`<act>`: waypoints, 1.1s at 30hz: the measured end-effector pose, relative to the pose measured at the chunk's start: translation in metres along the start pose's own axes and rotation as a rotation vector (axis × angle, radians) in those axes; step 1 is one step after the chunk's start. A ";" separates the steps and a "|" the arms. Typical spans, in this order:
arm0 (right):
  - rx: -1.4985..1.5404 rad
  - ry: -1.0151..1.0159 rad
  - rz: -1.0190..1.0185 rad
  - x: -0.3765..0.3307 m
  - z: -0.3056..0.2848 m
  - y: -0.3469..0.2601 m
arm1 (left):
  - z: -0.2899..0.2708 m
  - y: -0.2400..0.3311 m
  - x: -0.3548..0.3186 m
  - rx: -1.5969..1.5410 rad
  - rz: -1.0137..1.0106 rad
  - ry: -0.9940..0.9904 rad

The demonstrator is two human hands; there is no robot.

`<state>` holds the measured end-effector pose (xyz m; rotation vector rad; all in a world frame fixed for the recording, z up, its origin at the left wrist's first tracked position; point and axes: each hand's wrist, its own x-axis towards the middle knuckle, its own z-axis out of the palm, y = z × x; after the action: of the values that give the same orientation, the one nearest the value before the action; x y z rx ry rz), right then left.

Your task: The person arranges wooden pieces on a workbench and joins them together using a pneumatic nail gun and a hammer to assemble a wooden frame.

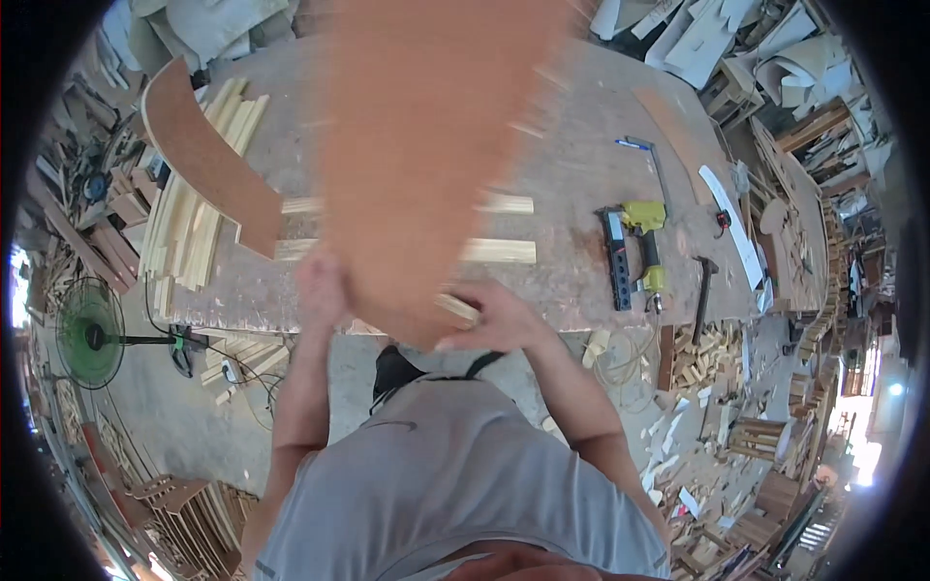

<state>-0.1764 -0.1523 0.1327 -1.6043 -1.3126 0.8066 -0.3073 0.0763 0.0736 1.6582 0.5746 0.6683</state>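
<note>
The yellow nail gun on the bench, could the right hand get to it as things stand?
Probably not right away: the right hand is gripping the blurred brown board. The nail gun lies off to its right on the workbench, with only bare benchtop in between.

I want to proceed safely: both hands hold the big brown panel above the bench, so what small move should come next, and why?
Probably lower the panel flat onto the two slats. It is blurred, both the left hand and the right hand grip its near edge, and the slats lie under it on the bench.
</note>
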 end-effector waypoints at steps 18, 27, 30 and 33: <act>0.341 0.786 0.507 -0.164 -0.038 0.070 | 0.285 0.016 0.047 0.032 0.143 -0.954; -0.038 0.969 0.675 -0.110 -0.105 0.087 | 0.280 -0.048 0.116 -0.054 0.117 -0.411; -0.207 0.914 0.632 -0.108 -0.114 0.126 | 0.260 -0.107 0.090 0.143 0.223 -0.435; -0.181 0.884 0.537 -0.106 -0.096 0.204 | 0.259 -0.143 0.055 0.481 0.336 -0.653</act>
<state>-0.0347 -0.2872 -0.0215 -2.1366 -0.3266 0.1869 -0.0883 -0.0418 -0.0958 2.3103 -0.0310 0.1857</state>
